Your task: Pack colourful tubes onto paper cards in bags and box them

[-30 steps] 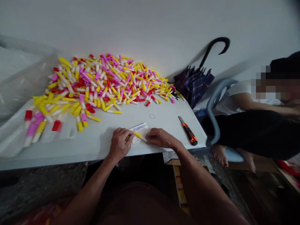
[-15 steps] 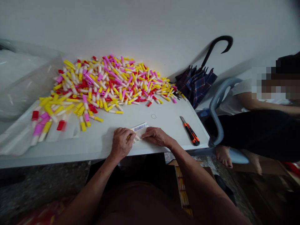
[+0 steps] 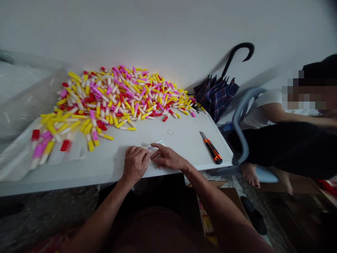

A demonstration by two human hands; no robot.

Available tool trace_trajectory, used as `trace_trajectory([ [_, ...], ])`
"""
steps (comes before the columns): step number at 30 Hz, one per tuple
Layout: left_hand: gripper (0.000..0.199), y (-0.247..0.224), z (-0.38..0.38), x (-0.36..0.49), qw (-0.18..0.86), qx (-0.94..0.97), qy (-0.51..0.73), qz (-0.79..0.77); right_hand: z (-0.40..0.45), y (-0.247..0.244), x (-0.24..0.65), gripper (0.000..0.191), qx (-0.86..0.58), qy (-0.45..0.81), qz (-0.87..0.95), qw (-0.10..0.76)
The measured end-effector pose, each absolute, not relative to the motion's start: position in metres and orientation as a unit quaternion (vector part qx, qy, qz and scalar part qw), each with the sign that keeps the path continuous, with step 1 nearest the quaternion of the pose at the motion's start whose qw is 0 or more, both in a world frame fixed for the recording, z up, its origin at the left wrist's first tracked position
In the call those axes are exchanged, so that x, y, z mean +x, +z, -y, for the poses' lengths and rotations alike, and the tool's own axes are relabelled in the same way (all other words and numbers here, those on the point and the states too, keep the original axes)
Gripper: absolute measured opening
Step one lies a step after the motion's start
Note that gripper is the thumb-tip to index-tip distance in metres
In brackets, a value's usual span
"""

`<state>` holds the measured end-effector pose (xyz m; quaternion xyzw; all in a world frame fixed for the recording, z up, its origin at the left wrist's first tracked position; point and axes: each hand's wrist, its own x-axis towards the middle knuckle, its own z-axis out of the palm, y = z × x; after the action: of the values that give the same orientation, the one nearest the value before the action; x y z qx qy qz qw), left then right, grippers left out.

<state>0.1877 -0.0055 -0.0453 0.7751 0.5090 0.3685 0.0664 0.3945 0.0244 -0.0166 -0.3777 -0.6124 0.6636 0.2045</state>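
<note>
A small white printed packet (image 3: pixel 162 142) with blue lettering lies near the table's front edge, between my hands and partly covered by them. My left hand (image 3: pixel 135 162) is closed at the packet's left end, with a bit of yellow showing by the fingers. What else it holds is hidden. Over the packet is my right hand (image 3: pixel 170 157), its index finger stretched across the lettering and the other fingers bent apart below. Behind them spreads a big heap of small plastic tubes (image 3: pixel 123 95), whitish with yellow, pink or red ends.
An orange and black utility knife (image 3: pixel 212 149) lies on the white table (image 3: pixel 181 140), blade out. A clear plastic bag (image 3: pixel 28 95) covers the left side. A plaid umbrella (image 3: pixel 217 93) leans on the wall. At right a person sits on a blue-grey chair (image 3: pixel 243 126).
My right hand has shifted left over the packet, its index finger now extended across the print. My left hand stays closed at the packet's left end. The view has shifted slightly.
</note>
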Motion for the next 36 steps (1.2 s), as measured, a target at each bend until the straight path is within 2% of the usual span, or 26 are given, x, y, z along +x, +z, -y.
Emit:
trace_trajectory([
  [6, 0.005, -0.041, 0.007, 0.191, 0.044, 0.780, 0.323, -0.534, -0.023, -0.019, 0.396, 0.074, -0.335, 0.652, 0.652, 0.194],
  [9, 0.007, -0.043, 0.008, 0.190, 0.061, 0.778, 0.338, -0.526, -0.042, -0.022, 0.408, 0.061, -0.366, 0.628, 0.659, 0.193],
  [11, 0.013, -0.046, 0.008, 0.189, 0.071, 0.774, 0.355, -0.519, -0.070, -0.021, 0.422, 0.042, -0.461, 0.508, 0.682, 0.252],
  [13, 0.016, -0.048, 0.008, 0.189, 0.081, 0.766, 0.378, -0.514, -0.106, -0.016, 0.437, 0.033, -0.562, 0.333, 0.694, 0.303],
  [15, 0.017, -0.050, 0.008, 0.188, 0.091, 0.757, 0.397, -0.511, -0.143, -0.009, 0.445, 0.033, -0.607, 0.208, 0.714, 0.279],
  [17, 0.017, -0.051, 0.008, 0.188, 0.100, 0.752, 0.409, -0.507, -0.174, -0.005, 0.443, 0.035, -0.654, 0.173, 0.698, 0.234],
  [19, 0.017, -0.052, 0.008, 0.188, 0.106, 0.750, 0.415, -0.505, -0.195, -0.004, 0.432, 0.047, -0.713, 0.176, 0.650, 0.196],
  [21, 0.017, -0.052, 0.007, 0.189, 0.110, 0.748, 0.415, -0.506, -0.206, -0.007, 0.418, 0.049, -0.756, 0.179, 0.604, 0.176],
  [25, 0.017, -0.050, 0.008, 0.189, 0.119, 0.743, 0.414, -0.512, -0.204, -0.009, 0.410, 0.026, -0.779, 0.187, 0.572, 0.176],
  [28, 0.017, -0.049, 0.008, 0.188, 0.126, 0.739, 0.415, -0.515, -0.185, -0.005, 0.430, 0.019, -0.768, 0.220, 0.570, 0.190],
  [31, 0.017, -0.050, 0.008, 0.187, 0.133, 0.737, 0.417, -0.515, -0.152, 0.002, 0.460, 0.023, -0.739, 0.269, 0.578, 0.217],
  [36, 0.016, -0.052, 0.007, 0.186, 0.138, 0.732, 0.427, -0.512, -0.101, 0.018, 0.500, 0.038, -0.582, 0.447, 0.577, 0.358],
])
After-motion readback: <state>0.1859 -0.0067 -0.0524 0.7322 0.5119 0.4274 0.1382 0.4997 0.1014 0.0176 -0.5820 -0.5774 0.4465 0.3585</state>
